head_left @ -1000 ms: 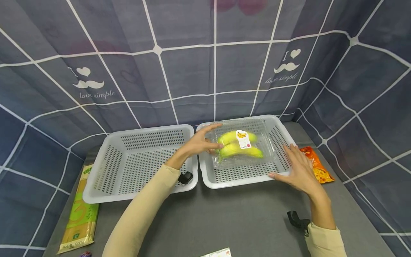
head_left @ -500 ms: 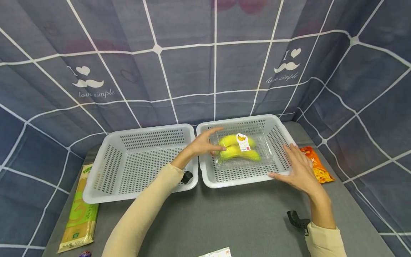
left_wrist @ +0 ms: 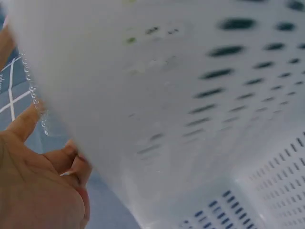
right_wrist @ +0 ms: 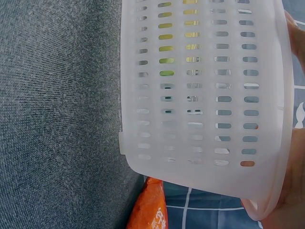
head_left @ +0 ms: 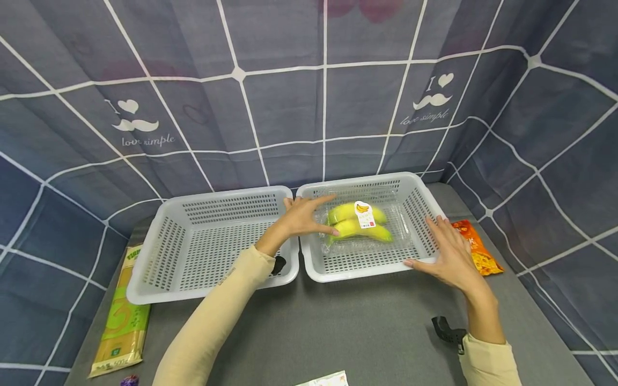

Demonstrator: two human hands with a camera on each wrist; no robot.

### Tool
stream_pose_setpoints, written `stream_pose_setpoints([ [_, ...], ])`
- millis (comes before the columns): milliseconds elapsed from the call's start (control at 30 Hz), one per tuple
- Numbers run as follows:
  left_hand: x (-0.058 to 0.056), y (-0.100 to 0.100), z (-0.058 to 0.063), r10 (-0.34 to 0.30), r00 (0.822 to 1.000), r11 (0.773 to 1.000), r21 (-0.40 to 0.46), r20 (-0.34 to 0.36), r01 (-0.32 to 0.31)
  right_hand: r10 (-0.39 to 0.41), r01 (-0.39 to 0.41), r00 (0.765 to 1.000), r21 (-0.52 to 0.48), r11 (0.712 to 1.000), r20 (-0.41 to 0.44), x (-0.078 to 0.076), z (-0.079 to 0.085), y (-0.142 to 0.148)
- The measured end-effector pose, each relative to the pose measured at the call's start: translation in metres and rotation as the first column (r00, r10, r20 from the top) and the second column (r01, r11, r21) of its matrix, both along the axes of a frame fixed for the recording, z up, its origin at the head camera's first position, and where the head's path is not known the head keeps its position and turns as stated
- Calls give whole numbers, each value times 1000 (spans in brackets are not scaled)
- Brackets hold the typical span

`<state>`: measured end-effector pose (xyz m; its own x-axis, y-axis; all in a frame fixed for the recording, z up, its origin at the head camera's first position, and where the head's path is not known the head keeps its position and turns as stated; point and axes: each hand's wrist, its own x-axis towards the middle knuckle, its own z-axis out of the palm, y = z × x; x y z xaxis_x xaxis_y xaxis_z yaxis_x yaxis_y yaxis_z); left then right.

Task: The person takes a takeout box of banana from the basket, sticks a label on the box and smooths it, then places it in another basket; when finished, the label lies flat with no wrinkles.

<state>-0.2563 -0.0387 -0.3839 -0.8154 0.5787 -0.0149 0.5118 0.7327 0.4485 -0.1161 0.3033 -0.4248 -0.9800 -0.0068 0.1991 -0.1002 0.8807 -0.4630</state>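
A clear plastic pack of yellow-green bananas, with a white label, lies in the right-hand grey basket. Over the pack's left end is my left hand, with forefinger and thumb stretched out and apart. In the left wrist view, this hand is beside the basket wall, its forefinger near the pack's clear edge; contact is hard to tell. My right hand rests on the same basket's right front corner, fingers spread along the side rim and thumb at the front rim.
Another grey basket stands close on the left. Beyond it lies a long green-and-gold packet. An orange snack bag is right of the baskets. A white packet and a small purple item show at the bottom edge.
The banana pack has sunk lower into the right-hand basket. My left hand has shifted slightly right, and its fingers now look more spread. The right hand stays at the rim.
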Motion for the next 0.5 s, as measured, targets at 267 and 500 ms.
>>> stream_pose_setpoints([
  [267,2,-6,-10,40,999,999,-21,-36,-41,6,-6,1000,12,1000,-2,-1,1,0],
  [500,6,-5,-17,13,1000,992,-128,3,-13,8,-8,1000,1,1000,-14,0,-1,0],
])
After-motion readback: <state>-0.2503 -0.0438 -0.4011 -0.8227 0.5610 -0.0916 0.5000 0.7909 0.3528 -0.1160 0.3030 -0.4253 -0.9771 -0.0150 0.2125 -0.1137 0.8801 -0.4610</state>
